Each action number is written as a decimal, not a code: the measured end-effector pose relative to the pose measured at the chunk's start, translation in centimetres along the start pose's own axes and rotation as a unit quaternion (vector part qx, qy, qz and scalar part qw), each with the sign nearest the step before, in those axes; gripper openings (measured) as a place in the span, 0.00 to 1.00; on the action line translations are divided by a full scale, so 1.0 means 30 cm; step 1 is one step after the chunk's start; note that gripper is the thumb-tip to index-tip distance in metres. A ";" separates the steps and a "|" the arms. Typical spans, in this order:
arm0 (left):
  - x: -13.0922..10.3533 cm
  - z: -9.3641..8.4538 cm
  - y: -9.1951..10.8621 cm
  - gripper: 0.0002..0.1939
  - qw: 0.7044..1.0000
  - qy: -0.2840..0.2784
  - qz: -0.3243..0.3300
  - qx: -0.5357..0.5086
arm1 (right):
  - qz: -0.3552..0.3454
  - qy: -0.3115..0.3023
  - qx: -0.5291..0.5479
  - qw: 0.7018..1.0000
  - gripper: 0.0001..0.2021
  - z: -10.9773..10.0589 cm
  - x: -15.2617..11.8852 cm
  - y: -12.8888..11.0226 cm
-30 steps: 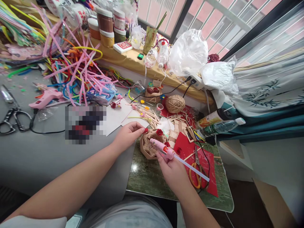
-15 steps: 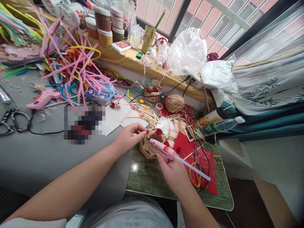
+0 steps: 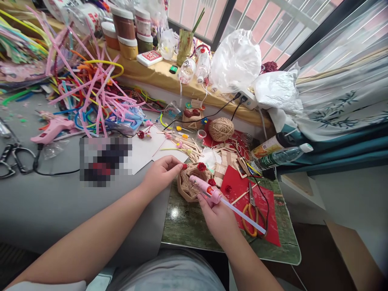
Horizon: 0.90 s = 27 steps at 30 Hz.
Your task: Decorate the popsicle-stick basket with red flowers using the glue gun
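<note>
"What is held?"
"Left hand (image 3: 162, 174): small red rose-shaped flower (image 3: 184, 166), pinched beside the tan, many-sided basket (image 3: 183, 193) on the green worktop (image 3: 182, 230). Right hand (image 3: 220, 218): pink plastic glue gun (image 3: 199, 184), gripped."
"Best handled how?"
"The gun should be kept off the fingertips (image 3: 178, 166)."

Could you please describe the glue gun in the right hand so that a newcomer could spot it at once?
Find the green tabletop, then the tan, many-sided basket near its left side. The pink glue gun is in the right hand, nozzle towards the basket. A long translucent glue stick juts from its back, unlike the other pink glue gun lying far left.
</note>
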State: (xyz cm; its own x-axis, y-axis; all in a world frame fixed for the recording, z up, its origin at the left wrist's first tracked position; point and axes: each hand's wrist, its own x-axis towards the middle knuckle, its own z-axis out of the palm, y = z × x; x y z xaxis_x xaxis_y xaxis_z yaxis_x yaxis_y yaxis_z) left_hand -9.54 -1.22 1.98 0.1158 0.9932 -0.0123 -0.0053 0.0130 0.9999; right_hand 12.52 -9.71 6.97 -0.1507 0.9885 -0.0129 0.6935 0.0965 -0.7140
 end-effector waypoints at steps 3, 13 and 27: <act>0.011 -0.003 0.005 0.17 0.998 0.012 -0.037 -0.053 | -0.024 0.021 0.009 0.999 0.20 0.010 -0.006 0.015; 0.005 0.012 0.009 0.14 0.994 -0.006 -0.060 -0.094 | -0.063 0.047 0.018 0.997 0.07 0.011 -0.005 -0.017; 0.004 0.009 0.004 0.15 0.992 -0.004 -0.074 -0.103 | -0.064 0.045 -0.015 0.997 0.07 0.026 -0.003 0.007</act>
State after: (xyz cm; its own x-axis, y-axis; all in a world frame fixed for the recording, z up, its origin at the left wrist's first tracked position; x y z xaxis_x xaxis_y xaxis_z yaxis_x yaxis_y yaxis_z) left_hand -9.27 -1.12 2.09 0.1385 0.9776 -0.1586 -0.1899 0.1834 0.9645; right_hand 12.14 -9.87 6.28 -0.1762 0.9741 0.1419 0.6935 0.2252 -0.6843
